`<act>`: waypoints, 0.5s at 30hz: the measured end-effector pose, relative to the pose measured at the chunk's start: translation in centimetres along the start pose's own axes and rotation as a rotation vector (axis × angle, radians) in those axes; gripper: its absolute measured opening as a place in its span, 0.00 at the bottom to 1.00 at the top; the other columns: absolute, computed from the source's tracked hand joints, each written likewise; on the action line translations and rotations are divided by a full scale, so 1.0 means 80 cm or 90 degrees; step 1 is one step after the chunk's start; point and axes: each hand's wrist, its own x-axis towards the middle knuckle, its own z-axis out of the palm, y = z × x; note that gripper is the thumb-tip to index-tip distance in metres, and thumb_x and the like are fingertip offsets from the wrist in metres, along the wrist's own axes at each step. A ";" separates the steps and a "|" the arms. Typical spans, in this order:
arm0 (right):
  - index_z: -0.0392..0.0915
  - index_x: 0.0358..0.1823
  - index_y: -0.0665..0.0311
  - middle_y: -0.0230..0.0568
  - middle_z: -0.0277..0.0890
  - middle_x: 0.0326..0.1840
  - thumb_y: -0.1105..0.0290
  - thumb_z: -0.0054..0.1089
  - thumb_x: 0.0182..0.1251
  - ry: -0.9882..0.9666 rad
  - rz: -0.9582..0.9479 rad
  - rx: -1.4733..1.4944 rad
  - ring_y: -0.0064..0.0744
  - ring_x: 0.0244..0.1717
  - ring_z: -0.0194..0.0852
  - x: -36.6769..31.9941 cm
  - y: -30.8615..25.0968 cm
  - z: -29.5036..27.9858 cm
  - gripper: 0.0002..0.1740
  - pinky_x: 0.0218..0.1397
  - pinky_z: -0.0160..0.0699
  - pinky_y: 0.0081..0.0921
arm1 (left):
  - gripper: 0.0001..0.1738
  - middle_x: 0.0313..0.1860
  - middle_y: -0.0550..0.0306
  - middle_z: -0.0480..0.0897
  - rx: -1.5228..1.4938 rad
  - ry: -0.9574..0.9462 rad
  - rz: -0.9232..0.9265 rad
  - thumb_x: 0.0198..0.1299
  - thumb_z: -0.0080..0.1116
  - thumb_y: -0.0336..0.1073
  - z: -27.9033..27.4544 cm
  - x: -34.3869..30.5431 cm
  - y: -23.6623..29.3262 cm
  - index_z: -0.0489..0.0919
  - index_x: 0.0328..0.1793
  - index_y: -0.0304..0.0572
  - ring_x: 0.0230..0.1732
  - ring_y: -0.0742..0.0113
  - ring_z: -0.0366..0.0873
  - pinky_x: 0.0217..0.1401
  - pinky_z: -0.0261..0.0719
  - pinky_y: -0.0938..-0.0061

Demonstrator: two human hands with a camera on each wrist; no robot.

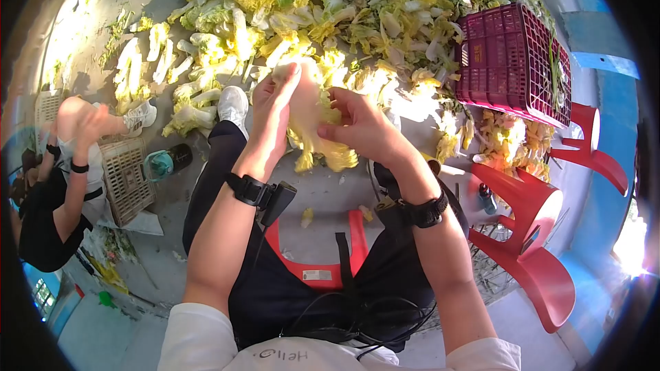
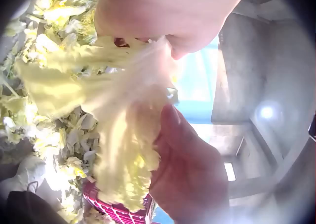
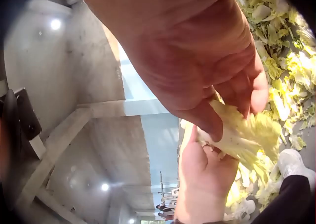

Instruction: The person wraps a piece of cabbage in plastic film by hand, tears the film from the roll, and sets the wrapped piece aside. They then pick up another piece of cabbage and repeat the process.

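Holding a clump of pale yellow cabbage leaves (image 1: 307, 106) in both hands, I look down at my work in the head view. My left hand (image 1: 276, 99) grips the clump along one side and my right hand (image 1: 364, 124) curls toward its other edge; the clump is raised between them, in front of my knees. Beyond it, a broad heap of loose leaves (image 1: 385, 17) spreads over the grey floor (image 1: 168, 203). A crimson plastic crate (image 1: 505, 62) stands at the heap's right side, with red chairs (image 1: 526, 209) nearer me. At far left, another person (image 1: 51, 227) is beside a beige crate (image 1: 127, 182). A red seat (image 1: 323, 275) shows between my thighs.

In the left wrist view, my left hand is at the top, fingers bent around the stem end, while the frilly leaves fan out below. My right thumb presses against them from the lower side.

In the right wrist view, my right hand pinches the clump between thumb and fingers. My left hand is just beneath, touching the pale stem part.
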 end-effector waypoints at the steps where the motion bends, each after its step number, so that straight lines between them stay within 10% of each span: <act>1: 0.76 0.63 0.72 0.45 0.84 0.43 0.66 0.76 0.59 0.023 0.026 -0.062 0.35 0.45 0.83 -0.003 -0.017 0.003 0.32 0.52 0.81 0.32 | 0.22 0.51 0.59 0.83 0.013 -0.007 0.027 0.71 0.65 0.48 0.002 0.000 0.000 0.80 0.60 0.39 0.51 0.73 0.80 0.59 0.77 0.72; 15: 0.82 0.43 0.72 0.42 0.84 0.33 0.72 0.63 0.70 0.305 -0.069 -0.081 0.29 0.35 0.83 0.000 -0.039 -0.012 0.09 0.44 0.81 0.28 | 0.13 0.33 0.63 0.84 0.314 -0.095 0.157 0.71 0.64 0.37 0.025 -0.013 -0.018 0.83 0.51 0.32 0.33 0.82 0.75 0.34 0.73 0.81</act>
